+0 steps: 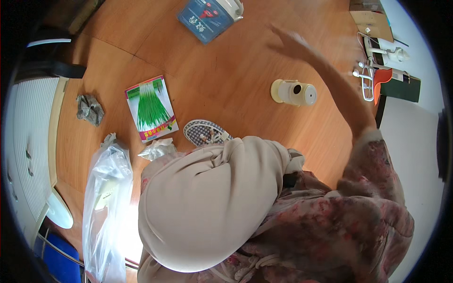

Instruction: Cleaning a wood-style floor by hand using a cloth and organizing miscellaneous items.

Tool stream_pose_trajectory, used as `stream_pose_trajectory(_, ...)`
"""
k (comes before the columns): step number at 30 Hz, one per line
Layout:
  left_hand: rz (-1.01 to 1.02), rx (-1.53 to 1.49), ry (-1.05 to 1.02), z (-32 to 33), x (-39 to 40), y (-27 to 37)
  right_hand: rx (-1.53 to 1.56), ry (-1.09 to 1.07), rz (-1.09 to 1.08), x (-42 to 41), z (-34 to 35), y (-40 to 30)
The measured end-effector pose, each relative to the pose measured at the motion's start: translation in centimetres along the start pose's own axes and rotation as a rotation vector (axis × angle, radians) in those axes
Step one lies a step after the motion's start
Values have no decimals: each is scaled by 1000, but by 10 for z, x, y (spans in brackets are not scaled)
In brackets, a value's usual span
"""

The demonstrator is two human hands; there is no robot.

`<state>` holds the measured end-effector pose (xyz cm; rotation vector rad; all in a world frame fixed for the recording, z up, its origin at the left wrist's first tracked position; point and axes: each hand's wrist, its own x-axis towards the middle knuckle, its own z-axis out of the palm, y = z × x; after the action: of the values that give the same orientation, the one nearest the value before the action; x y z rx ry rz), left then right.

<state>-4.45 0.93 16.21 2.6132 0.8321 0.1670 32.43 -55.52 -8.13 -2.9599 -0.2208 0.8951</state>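
Note:
My right hand [292, 44] is stretched out over the wooden floor, blurred, its fingers apart and holding nothing. To its left lies a blue printed package [207, 21] with a white part at one end. A cream plastic container [293, 92] with a round dark spot is below the hand. Farther left, a flat packet [151, 108] pictures long green leaves. Crumpled silvery wrappers [90, 109] [158, 149] lie near it. A long clear plastic bag [108, 198] with a pale item inside stretches down the left. My left hand is out of view.
My beige-covered leg [212, 205] and a patterned shoe [207, 132] fill the lower middle. A ribbed white cabinet [33, 141] stands at left, a blue seat [58, 258] below it. An orange chair [381, 83], a cardboard box [371, 24] and a white wall [410, 152] are at right.

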Motion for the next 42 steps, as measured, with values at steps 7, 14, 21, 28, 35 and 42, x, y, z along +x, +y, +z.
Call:
stream_pose_trajectory(7, 197, 226, 163, 17, -7, -32, 49, 1, 77, -138, 94, 102)
stream_pose_trajectory(14, -143, -728, 348, 36, -23, -33, 325, 172, 303, -153, 94, 48)
stream_pose_trajectory(21, -197, -723, 417, 29, -23, -1, 412, 105, 229, -133, 44, 19)
stream_pose_trajectory(28, -205, -478, 288, 31, -35, -12, 670, 66, -190, -84, -10, -87)
stream_pose_trajectory(35, -624, -1424, 74, 71, -4, 34, 673, -8, -721, -72, -87, -195)
stream_pose_trajectory(42, -746, -1421, 41, 58, -1, 45, 445, -186, -1294, -85, -113, -341)
